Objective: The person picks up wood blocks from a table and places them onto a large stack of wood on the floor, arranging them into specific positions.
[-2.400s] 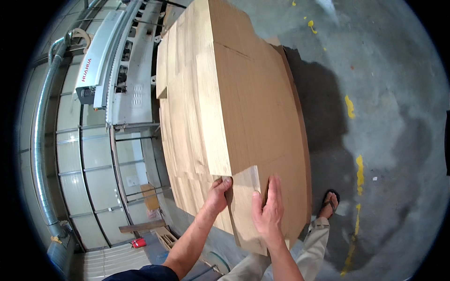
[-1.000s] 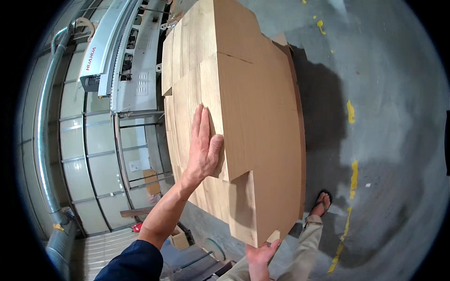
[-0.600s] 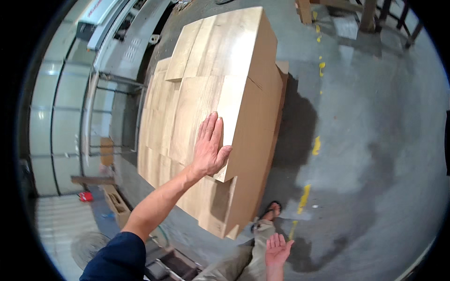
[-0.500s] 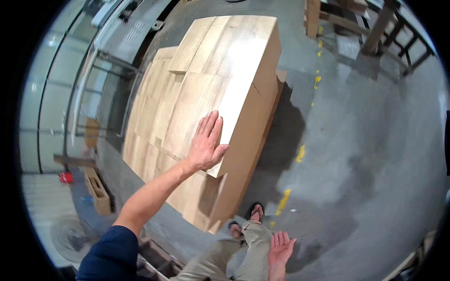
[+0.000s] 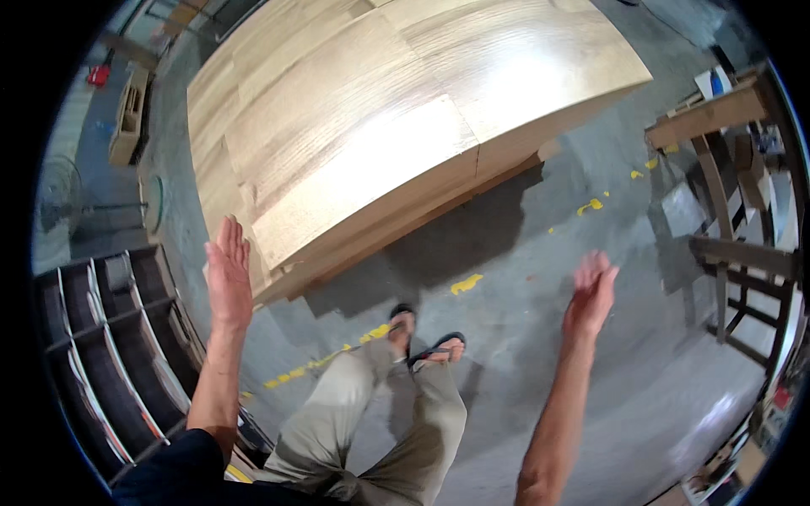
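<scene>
A large stack of pale wood-grain panels (image 5: 363,126) fills the upper middle of the head view, its glossy top lit by a bright reflection. Panels of different sizes make its near side stepped. By the near left corner of this stack is my left hand (image 5: 228,278), fingers stretched out and holding nothing; whether it touches the wood I cannot tell. Out to the right, over the floor and apart from the stack, my right hand (image 5: 591,295) is raised. It is slightly blurred, its fingers extended, with nothing visible in it.
A dark rack with several compartments (image 5: 114,337) stands at the lower left, a fan (image 5: 63,194) beyond it. Farther back lies a narrow wooden box (image 5: 129,118). On the right is a wooden frame stand (image 5: 717,181). Yellow marks (image 5: 467,283) cross the grey floor (image 5: 506,405).
The view has turned, and the stack now lies across the top. My left hand has left the panel's top for the stack's corner. My right hand has risen from low beside my leg.
</scene>
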{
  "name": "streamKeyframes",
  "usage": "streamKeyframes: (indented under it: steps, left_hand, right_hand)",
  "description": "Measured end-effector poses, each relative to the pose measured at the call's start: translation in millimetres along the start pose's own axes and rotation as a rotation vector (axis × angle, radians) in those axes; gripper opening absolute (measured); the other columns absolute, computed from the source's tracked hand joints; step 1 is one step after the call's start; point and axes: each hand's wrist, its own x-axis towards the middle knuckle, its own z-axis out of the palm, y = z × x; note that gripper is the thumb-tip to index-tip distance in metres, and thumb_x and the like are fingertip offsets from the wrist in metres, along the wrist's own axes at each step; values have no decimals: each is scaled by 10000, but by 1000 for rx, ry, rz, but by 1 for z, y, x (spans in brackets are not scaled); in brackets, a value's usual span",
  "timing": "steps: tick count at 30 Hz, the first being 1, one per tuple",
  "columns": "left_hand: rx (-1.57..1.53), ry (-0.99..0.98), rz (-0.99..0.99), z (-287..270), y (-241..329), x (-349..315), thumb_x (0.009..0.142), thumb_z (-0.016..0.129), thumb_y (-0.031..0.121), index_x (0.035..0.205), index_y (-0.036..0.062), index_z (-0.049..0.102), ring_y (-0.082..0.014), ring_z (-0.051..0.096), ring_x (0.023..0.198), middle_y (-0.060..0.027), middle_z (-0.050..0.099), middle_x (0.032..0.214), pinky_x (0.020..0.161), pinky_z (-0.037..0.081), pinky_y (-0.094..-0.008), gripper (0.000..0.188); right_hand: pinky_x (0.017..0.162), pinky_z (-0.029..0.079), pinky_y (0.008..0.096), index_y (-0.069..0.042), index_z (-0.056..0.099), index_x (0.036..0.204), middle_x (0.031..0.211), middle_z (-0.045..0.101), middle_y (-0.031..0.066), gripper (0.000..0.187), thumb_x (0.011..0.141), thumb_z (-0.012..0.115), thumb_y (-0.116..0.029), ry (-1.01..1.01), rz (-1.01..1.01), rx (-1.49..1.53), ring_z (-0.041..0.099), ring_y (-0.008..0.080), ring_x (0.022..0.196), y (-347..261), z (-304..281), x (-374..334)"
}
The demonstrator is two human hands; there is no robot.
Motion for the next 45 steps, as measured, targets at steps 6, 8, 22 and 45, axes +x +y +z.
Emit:
streamKeyframes:
  steps: [6,8,22,45]
  left_hand:
    - [-378,-49,78,44,-50,-27,870,262,682,1408,-55,182,-223,262,1338,-139,281,1454,1092,186,-345,916]
    - [-396,-49,121,49,-57,-29,876,252,676,1400,-46,221,-220,308,1316,-128,350,1420,1082,209,-350,893]
    - [-406,268,463,78,-66,-26,959,256,523,1313,4,384,-183,406,1242,-120,473,1309,1046,295,-349,640]
    - [-262,504,491,30,-93,-56,932,250,582,1359,-73,286,-281,285,1332,-198,317,1420,1110,197,-377,783]
  right_hand:
    - [1110,137,403,49,294,1367,1436,282,187,805,902,353,-605,-213,-201,-108,242,308,1346,-99,67,175]
    - [1101,165,390,61,335,1336,1408,331,176,826,891,330,-635,-264,-249,-63,270,297,1328,-124,89,218]
    - [1024,324,382,67,428,1265,1299,460,178,792,908,284,-625,-655,-438,10,434,274,1206,-134,171,244]
    - [1100,133,457,46,346,1351,1408,339,196,937,848,171,-725,-827,-313,-106,284,302,1312,-99,149,286]
